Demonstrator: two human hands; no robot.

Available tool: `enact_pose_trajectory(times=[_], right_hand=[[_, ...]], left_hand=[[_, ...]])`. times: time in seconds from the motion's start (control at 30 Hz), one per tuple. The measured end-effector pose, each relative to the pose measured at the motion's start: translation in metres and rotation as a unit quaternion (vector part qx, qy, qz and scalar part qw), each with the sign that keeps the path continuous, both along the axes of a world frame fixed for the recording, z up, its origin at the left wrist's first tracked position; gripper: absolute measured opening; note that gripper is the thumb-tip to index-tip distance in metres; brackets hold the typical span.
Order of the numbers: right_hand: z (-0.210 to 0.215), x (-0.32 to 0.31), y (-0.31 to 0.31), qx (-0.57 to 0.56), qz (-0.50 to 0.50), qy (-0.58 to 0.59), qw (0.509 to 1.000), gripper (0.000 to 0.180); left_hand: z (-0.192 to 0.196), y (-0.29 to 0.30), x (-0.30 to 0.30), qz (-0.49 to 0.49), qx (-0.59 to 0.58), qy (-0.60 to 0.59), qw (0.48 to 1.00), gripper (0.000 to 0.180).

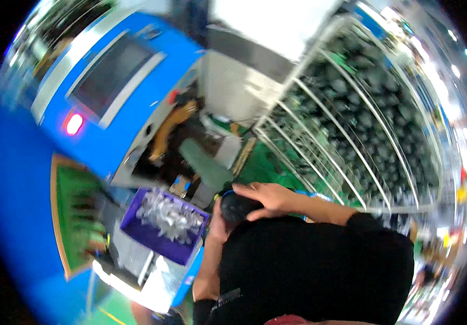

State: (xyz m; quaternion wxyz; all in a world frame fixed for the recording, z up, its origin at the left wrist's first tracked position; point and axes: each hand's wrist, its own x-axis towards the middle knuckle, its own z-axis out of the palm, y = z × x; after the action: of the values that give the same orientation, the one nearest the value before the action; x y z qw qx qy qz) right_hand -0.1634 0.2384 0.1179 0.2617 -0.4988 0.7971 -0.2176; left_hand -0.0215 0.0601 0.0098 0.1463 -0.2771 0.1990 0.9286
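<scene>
A black rounded object (237, 208) is held close in front of my body, between both hands; blur hides its exact kind. My left hand (218, 223) is closed against its near left side. From the right, my right hand (270, 199) lies over it, with the thumb and fingers curled round its top and right edge. A purple bin (160, 246) of silvery, translucent pieces (169, 215) sits just left of my left hand. Beyond the black object, a grey-green rounded piece (203, 162) slants toward the machine.
A blue machine (168, 46) with a dark screen (111, 70) and a glowing red button (74, 124) stands at the left. Its open bay shows an orange-brown part (171, 127). At the right, a white wire cage (347, 122) holds many dark rounded pieces (374, 103).
</scene>
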Motion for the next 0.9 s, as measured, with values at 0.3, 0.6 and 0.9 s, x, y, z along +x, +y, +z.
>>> enact_pose_trajectory(times=[0.3,0.6,0.9], right_hand=[[-0.134,0.006,-0.091,-0.279,-0.337,-0.498,0.749,0.087],[-0.142,-0.048,0.115,-0.336,-0.372,-0.722,0.477,0.042],[-0.253,-0.113,0.293,-0.651,-0.358,-0.669,0.037,0.061]], left_hand=[[-0.032,0.001,0.057,-0.017,-0.190,-0.140,0.971,0.066],[0.050,-0.002,0.042,-0.139,-0.587,-0.119,0.788,0.078],[0.069,0.090,-0.046,-0.204,-0.639,-0.035,0.740,0.065]])
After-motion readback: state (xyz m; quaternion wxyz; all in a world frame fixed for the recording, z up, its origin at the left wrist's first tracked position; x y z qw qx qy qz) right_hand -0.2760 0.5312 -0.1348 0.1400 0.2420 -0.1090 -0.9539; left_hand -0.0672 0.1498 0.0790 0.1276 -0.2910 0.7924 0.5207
